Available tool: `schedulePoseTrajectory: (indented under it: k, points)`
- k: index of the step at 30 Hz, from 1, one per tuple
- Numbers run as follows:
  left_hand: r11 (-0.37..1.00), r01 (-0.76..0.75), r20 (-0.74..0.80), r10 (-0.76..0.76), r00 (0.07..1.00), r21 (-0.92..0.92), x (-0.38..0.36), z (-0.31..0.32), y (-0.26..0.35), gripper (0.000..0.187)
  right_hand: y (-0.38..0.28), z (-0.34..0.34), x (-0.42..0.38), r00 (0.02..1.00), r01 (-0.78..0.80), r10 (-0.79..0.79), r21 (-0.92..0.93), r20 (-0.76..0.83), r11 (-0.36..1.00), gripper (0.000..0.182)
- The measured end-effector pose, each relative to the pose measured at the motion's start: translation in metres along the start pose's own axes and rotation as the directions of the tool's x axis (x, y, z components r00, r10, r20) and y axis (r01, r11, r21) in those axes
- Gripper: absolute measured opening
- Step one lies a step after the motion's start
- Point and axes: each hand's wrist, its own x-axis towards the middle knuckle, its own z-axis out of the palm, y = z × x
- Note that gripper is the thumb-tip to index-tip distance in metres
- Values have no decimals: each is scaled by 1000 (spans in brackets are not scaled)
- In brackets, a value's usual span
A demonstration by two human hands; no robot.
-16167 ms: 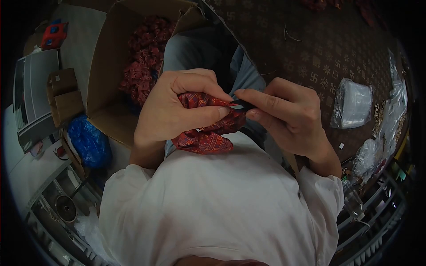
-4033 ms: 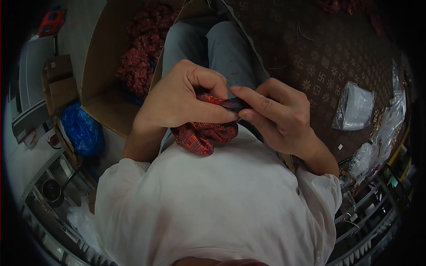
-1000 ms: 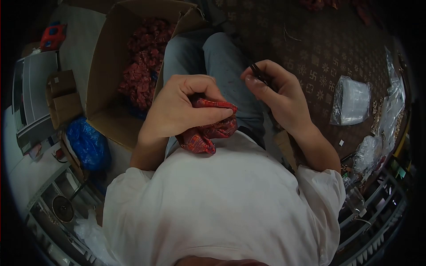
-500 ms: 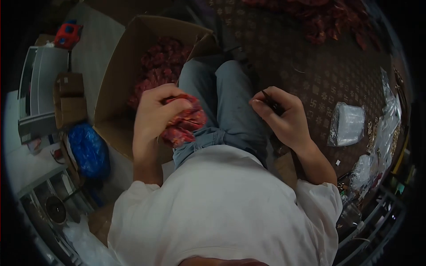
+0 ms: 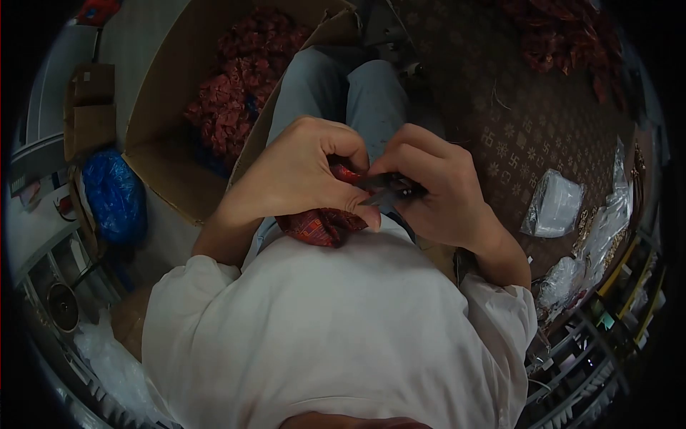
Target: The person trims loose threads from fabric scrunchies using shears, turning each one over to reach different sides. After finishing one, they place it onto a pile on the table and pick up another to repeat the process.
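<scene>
My left hand (image 5: 307, 171) is closed around a red patterned fabric bundle (image 5: 321, 227), close in front of the white shirt. Most of the bundle hangs below the palm, and a bit of red shows between thumb and forefinger. In my right hand (image 5: 439, 186) is a small pair of dark scissors (image 5: 389, 184), its blades apart and pointing left. The blade tips reach the left thumb and fingertips, right where the red fabric is pinched. Part of the scissors' handle is hidden by the right fingers.
To the left of my legs stands a cardboard box (image 5: 161, 86) with a heap of red bundles (image 5: 239, 93) inside. A patterned brown cloth surface (image 5: 493, 107) lies to the right, bearing red pieces (image 5: 564, 36) and a stack of clear plastic bags (image 5: 554, 204). A blue bag (image 5: 114, 196) sits far left.
Both hands have come together before my body. The scissors moved left to the red bundle, and their blades now show apart. The view has shifted, with the box farther up and left.
</scene>
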Motion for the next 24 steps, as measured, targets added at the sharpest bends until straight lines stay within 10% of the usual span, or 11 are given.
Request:
schedulePoseTrajectory:
  k: [5, 7, 19, 24]
  points:
    - [987, 37, 126, -17, 992, -156, -1, -4, 1, 30, 9, -6, 2, 995, -82, 65, 272, 72, 959, 7]
    - [979, 48, 137, -21, 990, -199, -1, -4, 2, 30, 5, -19, 4, 778, -585, 576, 622, 250, 520, 10]
    - [963, 123, 191, -77, 978, -241, 4, -3, 2, 27, 10, -22, -6, 844, -469, 533, 571, 65, 674, 7]
    - [967, 76, -9, -81, 997, -245, 4, -5, -4, 19, 20, -18, -6, 927, -301, 362, 377, -99, 876, 6]
